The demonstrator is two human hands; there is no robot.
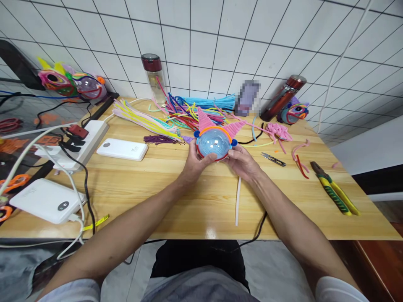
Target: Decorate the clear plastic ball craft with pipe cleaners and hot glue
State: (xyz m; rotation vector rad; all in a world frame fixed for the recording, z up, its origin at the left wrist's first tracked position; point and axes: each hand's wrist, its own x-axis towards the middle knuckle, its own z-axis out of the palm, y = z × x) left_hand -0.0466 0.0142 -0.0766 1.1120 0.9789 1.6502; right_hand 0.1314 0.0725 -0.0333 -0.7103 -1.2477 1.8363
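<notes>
Between both hands is a clear round plastic ball decoration [214,144], with pink pipe-cleaner ears, an orange band and blue pom-poms at its sides. My left hand [197,162] grips its left side, thumb across the lower front. My right hand [242,161] holds the lower right side, thumb on the edge and fingers partly hidden beneath. A pale pipe cleaner [238,201] lies on the table below my right hand. Behind the ball spreads a heap of coloured pipe cleaners [189,111]. Thread snips [273,159] lie right of my right hand.
Pliers [335,188] and pink pipe-cleaner scraps [278,131] lie to the right. Along the wall stand a glass bottle [154,79], a phone [247,98] and a tilted thermos [283,98]. Power banks [122,149] and a corded power strip [83,144] occupy the left.
</notes>
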